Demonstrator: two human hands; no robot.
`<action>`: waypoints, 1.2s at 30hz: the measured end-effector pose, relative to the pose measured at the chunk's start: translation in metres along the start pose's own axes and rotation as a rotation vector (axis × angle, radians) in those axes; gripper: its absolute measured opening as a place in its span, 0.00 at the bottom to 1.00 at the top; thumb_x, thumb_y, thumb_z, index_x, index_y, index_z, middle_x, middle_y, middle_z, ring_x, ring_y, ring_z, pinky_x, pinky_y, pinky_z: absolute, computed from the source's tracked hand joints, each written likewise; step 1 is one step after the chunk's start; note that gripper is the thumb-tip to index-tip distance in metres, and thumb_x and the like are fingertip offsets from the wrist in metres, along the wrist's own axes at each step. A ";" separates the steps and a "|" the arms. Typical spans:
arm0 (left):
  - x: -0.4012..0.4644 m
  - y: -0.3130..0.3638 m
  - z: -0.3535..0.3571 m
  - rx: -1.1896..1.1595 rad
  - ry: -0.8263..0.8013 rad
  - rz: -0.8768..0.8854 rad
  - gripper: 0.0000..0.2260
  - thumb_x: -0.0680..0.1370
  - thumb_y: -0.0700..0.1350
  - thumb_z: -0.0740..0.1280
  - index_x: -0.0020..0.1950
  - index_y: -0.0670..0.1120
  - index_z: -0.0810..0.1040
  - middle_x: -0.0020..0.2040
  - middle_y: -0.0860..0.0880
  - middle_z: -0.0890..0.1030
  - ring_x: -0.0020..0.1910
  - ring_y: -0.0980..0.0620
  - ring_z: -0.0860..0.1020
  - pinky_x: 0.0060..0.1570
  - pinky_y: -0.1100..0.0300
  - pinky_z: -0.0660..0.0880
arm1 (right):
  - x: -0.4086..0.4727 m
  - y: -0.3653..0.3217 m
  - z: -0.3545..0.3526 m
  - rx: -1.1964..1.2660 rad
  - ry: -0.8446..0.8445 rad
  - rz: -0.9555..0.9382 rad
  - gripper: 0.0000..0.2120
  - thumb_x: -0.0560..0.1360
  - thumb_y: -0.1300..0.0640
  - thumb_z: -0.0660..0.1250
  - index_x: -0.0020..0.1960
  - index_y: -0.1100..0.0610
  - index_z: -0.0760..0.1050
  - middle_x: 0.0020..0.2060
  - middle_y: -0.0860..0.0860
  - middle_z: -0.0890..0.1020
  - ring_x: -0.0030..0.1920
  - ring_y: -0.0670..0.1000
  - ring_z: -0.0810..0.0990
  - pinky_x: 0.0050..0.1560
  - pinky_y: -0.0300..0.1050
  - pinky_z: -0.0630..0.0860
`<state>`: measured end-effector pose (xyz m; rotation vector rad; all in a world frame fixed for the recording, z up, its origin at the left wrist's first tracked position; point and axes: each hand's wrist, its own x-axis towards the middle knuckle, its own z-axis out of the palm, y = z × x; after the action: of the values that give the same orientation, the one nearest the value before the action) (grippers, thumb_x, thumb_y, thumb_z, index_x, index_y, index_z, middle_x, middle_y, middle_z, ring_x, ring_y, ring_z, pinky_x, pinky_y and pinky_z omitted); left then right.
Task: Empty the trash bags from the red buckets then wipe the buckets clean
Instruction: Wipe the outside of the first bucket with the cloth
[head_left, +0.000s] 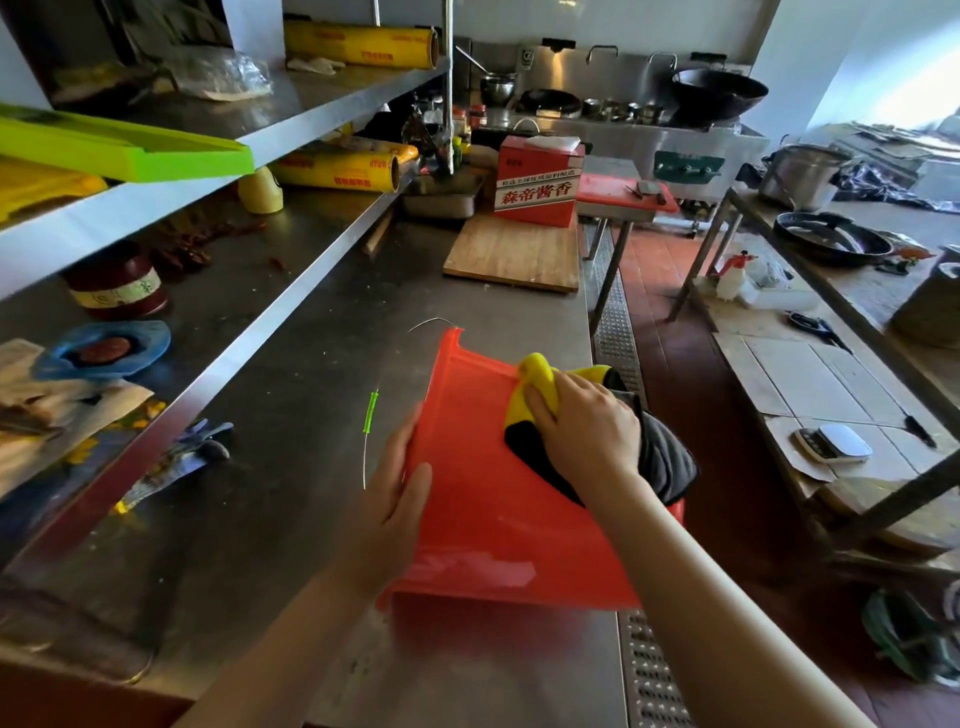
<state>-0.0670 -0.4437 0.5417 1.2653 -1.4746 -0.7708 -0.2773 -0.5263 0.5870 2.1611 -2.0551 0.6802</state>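
Note:
A red bucket (483, 519) lies on its side on the steel counter (291, 467), near the counter's right edge. My left hand (395, 499) rests flat against its left wall with straight fingers. My right hand (587, 426) presses a yellow and dark grey cloth (535, 395) onto the bucket's upper side. The bucket's wire handle with a green grip (370, 415) sticks out to the left. No trash bag shows in the bucket.
A wooden board (511, 254) and a red carton (537, 182) stand farther along the counter. Shelves at left hold cling-film rolls (337, 174), a jar (119, 286) and gloves (182, 457). A floor drain grate (615, 322) runs along the counter's right side; a low table (831, 374) stands beyond.

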 end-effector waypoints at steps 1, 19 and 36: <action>-0.001 -0.002 0.000 -0.011 -0.001 -0.005 0.23 0.78 0.59 0.56 0.73 0.67 0.59 0.69 0.75 0.64 0.71 0.68 0.64 0.67 0.72 0.62 | -0.001 0.013 -0.002 -0.009 -0.013 0.040 0.19 0.79 0.37 0.57 0.49 0.51 0.77 0.48 0.49 0.83 0.50 0.57 0.81 0.44 0.49 0.71; 0.054 0.030 0.002 -0.030 -0.068 -0.140 0.17 0.79 0.57 0.53 0.68 0.63 0.66 0.60 0.60 0.76 0.58 0.67 0.74 0.58 0.63 0.70 | -0.016 0.090 -0.013 0.061 -0.074 0.331 0.18 0.78 0.37 0.59 0.53 0.48 0.79 0.51 0.49 0.82 0.52 0.58 0.80 0.43 0.47 0.70; 0.029 0.033 0.000 -0.149 0.018 -0.177 0.17 0.84 0.44 0.57 0.71 0.59 0.66 0.65 0.63 0.73 0.64 0.71 0.70 0.67 0.66 0.67 | 0.023 -0.086 0.003 0.029 -0.098 -0.143 0.19 0.81 0.40 0.53 0.51 0.52 0.75 0.49 0.50 0.82 0.50 0.56 0.79 0.46 0.50 0.66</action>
<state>-0.0762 -0.4636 0.5803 1.2969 -1.2776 -0.9657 -0.1933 -0.5399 0.6137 2.3739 -1.9215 0.6027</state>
